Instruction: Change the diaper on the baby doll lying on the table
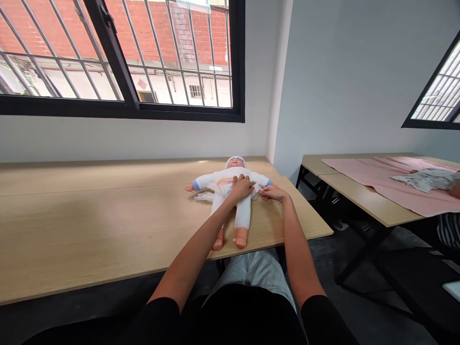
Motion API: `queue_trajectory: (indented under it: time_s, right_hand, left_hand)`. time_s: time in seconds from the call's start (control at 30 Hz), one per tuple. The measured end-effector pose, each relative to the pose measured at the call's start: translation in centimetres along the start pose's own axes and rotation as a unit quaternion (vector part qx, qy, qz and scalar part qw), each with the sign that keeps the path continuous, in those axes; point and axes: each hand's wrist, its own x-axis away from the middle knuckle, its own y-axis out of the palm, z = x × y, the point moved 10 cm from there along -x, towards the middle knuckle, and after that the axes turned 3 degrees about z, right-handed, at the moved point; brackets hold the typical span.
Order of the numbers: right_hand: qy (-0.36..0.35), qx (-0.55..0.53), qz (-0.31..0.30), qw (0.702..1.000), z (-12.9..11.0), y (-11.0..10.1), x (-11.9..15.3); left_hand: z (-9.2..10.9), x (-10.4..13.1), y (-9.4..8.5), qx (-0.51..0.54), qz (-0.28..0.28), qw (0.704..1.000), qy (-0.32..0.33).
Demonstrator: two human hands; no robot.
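Note:
A baby doll [235,172] lies on its back on the wooden table, its head toward the wall and its bare feet toward me. It wears a white suit with blue cuffs and a white cap. Around its hips is a thin white diaper [204,196], with one side spread out at the left. My left hand [242,188] lies over the doll's belly, fingers slightly apart, covering part of the diaper. At the doll's right-hand side in view, my right hand [273,192] pinches the diaper's other side edge near the blue cuff.
The long wooden table [108,230] runs along the wall under a barred window [179,57]. To the right, across a gap, a second table [366,201] bears a pink cloth [381,179] and patterned fabric [426,179]. Another person's hand [454,188] is at the right edge.

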Motion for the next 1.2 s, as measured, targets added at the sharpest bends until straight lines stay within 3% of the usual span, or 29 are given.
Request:
queue_trajectory:
  time_s: [0.53,0.8,1.03,1.2]
  right_hand:
    - [0.005,-0.098,0.114,0.989,1.0,-2.1,-1.0]
    - [-0.006,-0.074,0.132,0.988,1.9,-2.4,-2.3]
    - [-0.039,-0.075,0.173,0.981,1.2,-2.8,-2.1]
    - [-0.038,-0.105,0.168,0.979,1.3,-2.8,-2.1]
  left_hand:
    - [0.1,0.2,0.0,-0.004,0.016,1.000,0.001]
    - [0.0,0.1,0.2,-0.006,0.022,1.000,-0.004]
    - [-0.1,0.2,0.1,-0.009,0.025,1.000,-0.008]
    - [-0.1,0.2,0.1,-0.012,0.030,0.999,-0.009]
